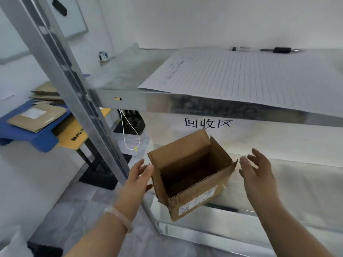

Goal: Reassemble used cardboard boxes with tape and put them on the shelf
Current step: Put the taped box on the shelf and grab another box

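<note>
Open box [191, 175] on the lower shelf [297, 182], front corner hanging past the edge. Left hand [139, 175] touching its side, right hand [257, 169] just beside it, fingers of both spread wide, holding nothing. Likely to tip off if nudged outward.

both my forearms are bare to the edge of the view, with no sleeve showing on either. on my left wrist i wear a single pale, milky, translucent bangle [118, 217], smooth and round, sitting snug just below my left hand [138, 179]. my right hand [257, 170] and its wrist carry no band or watch. i see no rings on the fingers of either hand, and no gloves. my nails look short and plain, though the blur makes that hard to tell.
</note>
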